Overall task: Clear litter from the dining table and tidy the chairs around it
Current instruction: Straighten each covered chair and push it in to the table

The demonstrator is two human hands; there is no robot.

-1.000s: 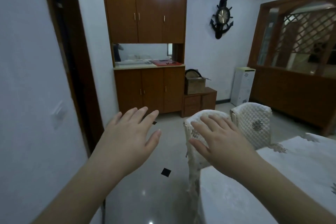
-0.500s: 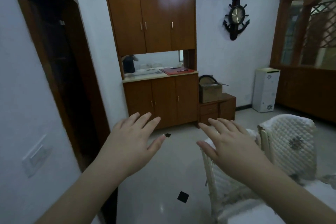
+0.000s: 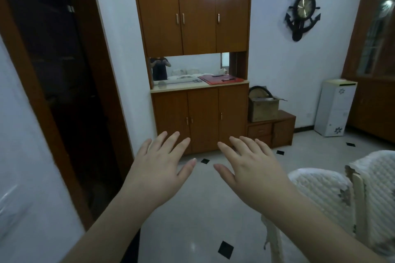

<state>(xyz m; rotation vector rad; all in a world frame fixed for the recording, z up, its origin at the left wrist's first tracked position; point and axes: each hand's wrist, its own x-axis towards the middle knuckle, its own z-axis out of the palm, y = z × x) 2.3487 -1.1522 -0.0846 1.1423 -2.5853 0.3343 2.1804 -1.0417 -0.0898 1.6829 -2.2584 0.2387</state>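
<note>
Since the earlier frame the view has swung left: the dining tabletop is out of sight and the two white quilted-cover chairs (image 3: pixel 324 196) now sit at the lower right edge. The left hand (image 3: pixel 159 172) and right hand (image 3: pixel 252 172) hover palm-down over the pale tiled floor (image 3: pixel 198 220), fingers spread, holding nothing. The brown wooden wall cabinet (image 3: pixel 196 62) stands ahead.

Pale tiled floor (image 3: pixel 192 209) with small black diamond insets, two white-covered chairs (image 3: pixel 324 196) at right.
</note>
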